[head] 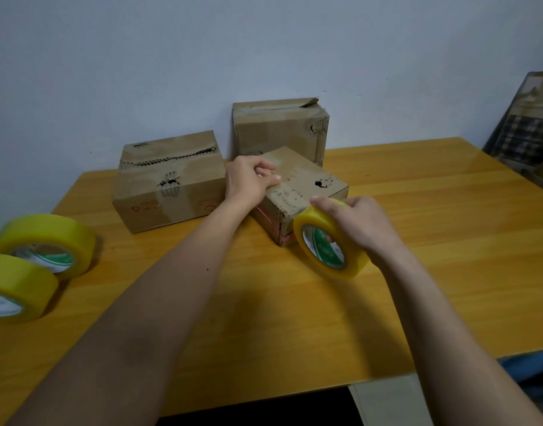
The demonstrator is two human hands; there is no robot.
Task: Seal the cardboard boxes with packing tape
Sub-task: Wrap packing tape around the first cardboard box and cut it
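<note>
1. The nearest yellow roll of packing tape (16, 289) runs off the left edge, so only part of it shows.
2. The dark framed board leaning at the far right (525, 130) is cut by the edge and pretty blurry.
3. The left hand (250, 179) covers the near-left top corner of the small brown cardboard box (304, 182).
4. The print on the wide brown cardboard box (168, 182) is too small to read.

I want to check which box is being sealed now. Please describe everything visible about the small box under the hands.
The small box is worn brown cardboard, closed, with a dark puncture on top and reddish print on its near side. It sits turned at an angle on the yellow wooden table, in front of two larger boxes. The left hand rests curled on its top edge; the right hand holds a yellow tape roll against its near corner.
</note>
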